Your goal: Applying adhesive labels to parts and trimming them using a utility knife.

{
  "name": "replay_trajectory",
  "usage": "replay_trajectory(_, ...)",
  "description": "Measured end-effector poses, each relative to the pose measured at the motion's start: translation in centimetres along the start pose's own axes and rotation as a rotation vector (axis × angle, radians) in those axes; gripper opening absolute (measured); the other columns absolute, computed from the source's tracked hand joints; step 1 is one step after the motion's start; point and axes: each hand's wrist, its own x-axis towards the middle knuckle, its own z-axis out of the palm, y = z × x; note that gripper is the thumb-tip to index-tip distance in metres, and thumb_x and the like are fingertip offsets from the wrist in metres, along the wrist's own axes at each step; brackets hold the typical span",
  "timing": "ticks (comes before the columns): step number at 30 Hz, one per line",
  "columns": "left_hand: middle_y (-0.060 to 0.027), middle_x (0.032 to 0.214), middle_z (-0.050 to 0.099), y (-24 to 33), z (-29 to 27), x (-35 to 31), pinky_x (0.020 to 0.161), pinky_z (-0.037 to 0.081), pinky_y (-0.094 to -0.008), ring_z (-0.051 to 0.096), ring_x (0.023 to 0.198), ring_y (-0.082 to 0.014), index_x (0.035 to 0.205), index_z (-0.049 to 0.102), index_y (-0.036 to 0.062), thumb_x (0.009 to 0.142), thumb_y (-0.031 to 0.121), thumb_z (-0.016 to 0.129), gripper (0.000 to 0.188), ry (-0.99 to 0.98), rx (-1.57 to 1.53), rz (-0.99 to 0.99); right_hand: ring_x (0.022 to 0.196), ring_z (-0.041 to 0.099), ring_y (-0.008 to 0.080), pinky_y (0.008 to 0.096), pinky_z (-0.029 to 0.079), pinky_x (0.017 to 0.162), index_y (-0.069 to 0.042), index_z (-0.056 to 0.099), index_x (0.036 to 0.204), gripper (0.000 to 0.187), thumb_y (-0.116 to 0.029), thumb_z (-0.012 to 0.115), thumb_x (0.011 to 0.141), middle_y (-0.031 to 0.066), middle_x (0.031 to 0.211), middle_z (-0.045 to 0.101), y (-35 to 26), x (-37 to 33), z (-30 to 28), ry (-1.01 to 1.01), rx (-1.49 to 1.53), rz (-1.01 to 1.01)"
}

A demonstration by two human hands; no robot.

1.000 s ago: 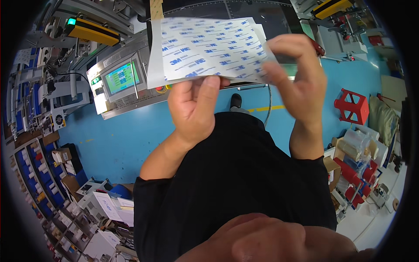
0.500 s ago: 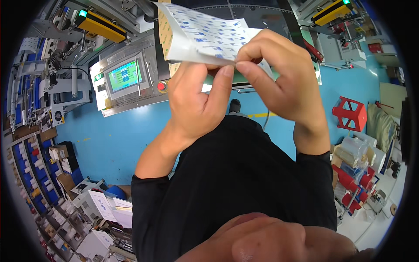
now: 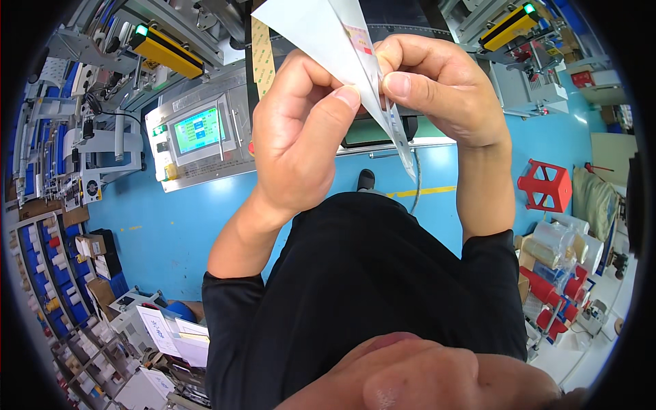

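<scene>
A white backing sheet [image 3: 311,34] is held up in front of me, tilted, with its layers parting along a slanted edge. My left hand [image 3: 301,126] pinches the sheet between thumb and fingers. On the other side of that edge, my right hand [image 3: 437,85] closes thumb and forefinger on the narrower layer, whose face carries small coloured print. A thin pointed corner hangs down between the two hands. Behind the sheet, a tan patterned strip [image 3: 262,58] lies on the machine's dark bed.
A control panel with a lit screen [image 3: 198,131] stands at the left of the machine. Yellow sensor bars [image 3: 167,51] flank the bed. A red stool [image 3: 544,186] is on the blue floor at right. Parts shelves [image 3: 51,260] line the far left.
The sheet has turned from lying nearly crosswise with its blue-printed face showing to a steep slant showing plain white. My right hand has shifted slightly and the layers now stand apart.
</scene>
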Motion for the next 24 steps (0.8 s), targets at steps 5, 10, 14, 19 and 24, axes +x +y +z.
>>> replay_trajectory(5, -0.0068, 0.1, 0.061, -0.2, -0.7, 0.2, 0.081, 0.049, -0.0269, 0.058, 0.088, -0.0101, 0.102, 0.055, -0.0023, 0.099, 0.003, 0.051, 0.008, -0.046, 0.015, 0.05, 0.086, 0.056, 0.0093, 0.0246, 0.047, 0.077, 0.0, 0.062, 0.099, 0.023, -0.023, 0.062, 0.098, 0.0046, 0.093, 0.06, 0.0, 0.1, 0.2, 0.022, -0.043, -0.052)
replay_trajectory(10, -0.007, 0.1, 0.061, -0.3, -0.5, 0.4, 0.08, 0.049, -0.0274, 0.058, 0.087, -0.0101, 0.102, 0.054, -0.0023, 0.099, 0.004, 0.051, 0.008, -0.027, 0.045, 0.049, 0.088, 0.057, 0.0119, 0.0273, 0.046, 0.081, 0.0, 0.063, 0.1, 0.026, -0.024, 0.057, 0.1, 0.0057, 0.093, 0.06, 0.4, 0.1, -0.2, -0.003, 0.003, -0.12)
replay_trajectory(14, -0.0063, 0.102, 0.059, 0.1, -0.2, 0.2, 0.082, 0.049, -0.0272, 0.058, 0.088, -0.0103, 0.101, 0.055, -0.0026, 0.099, 0.004, 0.051, 0.008, -0.012, 0.009, 0.017, 0.088, 0.057, 0.0121, 0.027, 0.045, 0.082, 0.001, 0.063, 0.101, 0.027, -0.025, 0.055, 0.1, 0.0058, 0.093, 0.061, 0.2, 0.0, 0.1, 0.026, -0.028, -0.127)
replay_trajectory(19, -0.0067, 0.106, 0.054, -0.3, -0.6, 0.2, 0.083, 0.047, -0.027, 0.056, 0.09, -0.0097, 0.098, 0.056, -0.0027, 0.098, 0.003, 0.054, 0.006, -0.01, 0.106, 0.075, 0.09, 0.059, 0.0132, 0.0277, 0.046, 0.084, 0.003, 0.063, 0.107, 0.031, -0.025, 0.051, 0.1, 0.0074, 0.093, 0.063, 0.5, -0.3, -0.1, 0.043, 0.047, -0.109)
replay_trajectory(24, -0.0065, 0.106, 0.052, -0.1, -0.4, 0.1, 0.081, 0.046, -0.026, 0.054, 0.089, -0.0088, 0.097, 0.057, -0.0027, 0.097, 0.004, 0.057, 0.006, -0.01, 0.184, 0.089, 0.09, 0.063, 0.014, 0.0275, 0.048, 0.084, 0.004, 0.064, 0.112, 0.032, -0.023, 0.051, 0.101, 0.0089, 0.094, 0.067, 1.1, -0.4, -0.7, 0.012, 0.105, -0.141)
